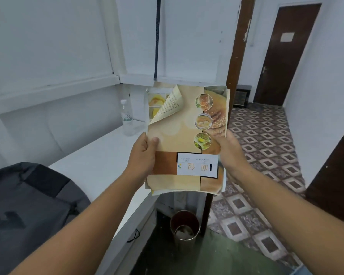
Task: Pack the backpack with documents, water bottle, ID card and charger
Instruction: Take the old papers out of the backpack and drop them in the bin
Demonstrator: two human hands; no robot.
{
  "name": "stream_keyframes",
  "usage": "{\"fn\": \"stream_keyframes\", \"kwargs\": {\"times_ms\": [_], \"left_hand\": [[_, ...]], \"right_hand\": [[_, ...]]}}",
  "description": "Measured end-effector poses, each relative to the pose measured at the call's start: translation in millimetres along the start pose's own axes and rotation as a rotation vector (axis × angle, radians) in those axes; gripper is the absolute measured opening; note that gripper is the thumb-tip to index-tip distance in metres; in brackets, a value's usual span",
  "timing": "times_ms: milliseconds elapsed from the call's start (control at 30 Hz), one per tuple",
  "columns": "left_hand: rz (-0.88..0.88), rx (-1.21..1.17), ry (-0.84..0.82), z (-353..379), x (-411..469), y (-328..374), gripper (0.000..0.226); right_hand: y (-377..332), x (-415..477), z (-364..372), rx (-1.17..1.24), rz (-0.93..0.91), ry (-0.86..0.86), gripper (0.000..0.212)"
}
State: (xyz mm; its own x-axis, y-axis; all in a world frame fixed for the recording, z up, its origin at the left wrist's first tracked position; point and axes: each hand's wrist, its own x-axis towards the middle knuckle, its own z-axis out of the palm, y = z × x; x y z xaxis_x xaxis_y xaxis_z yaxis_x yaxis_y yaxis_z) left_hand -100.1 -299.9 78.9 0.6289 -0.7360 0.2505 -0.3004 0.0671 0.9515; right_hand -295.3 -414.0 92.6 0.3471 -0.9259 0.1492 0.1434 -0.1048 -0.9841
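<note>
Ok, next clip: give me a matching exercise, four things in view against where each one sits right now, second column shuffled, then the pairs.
Things:
1. booklet
2. water bottle
3. backpack
4. waste bin

Places:
A. on the floor beside the desk's end
B. lying on the white desk, bottom left of the view
C. held in the air by the left hand and right hand, one at each side edge
D. standing upright at the far end of the desk, near the wall

Pairs: 1-C, 2-D, 3-B, 4-A
</note>
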Motion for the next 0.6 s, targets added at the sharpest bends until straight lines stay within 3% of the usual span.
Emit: {"fn": "stream_keyframes", "kwargs": {"times_ms": [300, 600], "left_hand": [[-0.156, -0.045, -0.009, 86.1, 20.6, -35.9, 0.028], [-0.423, 0.062, -0.062, 151.9, 20.2, -180.4, 0.024]], "right_hand": [[50.6, 49.8, -54.5, -0.146, -0.033, 0.077, 0.009], [217.2, 86.4, -105.8, -0.400, 0.141, 0.004, 0.014]]}}
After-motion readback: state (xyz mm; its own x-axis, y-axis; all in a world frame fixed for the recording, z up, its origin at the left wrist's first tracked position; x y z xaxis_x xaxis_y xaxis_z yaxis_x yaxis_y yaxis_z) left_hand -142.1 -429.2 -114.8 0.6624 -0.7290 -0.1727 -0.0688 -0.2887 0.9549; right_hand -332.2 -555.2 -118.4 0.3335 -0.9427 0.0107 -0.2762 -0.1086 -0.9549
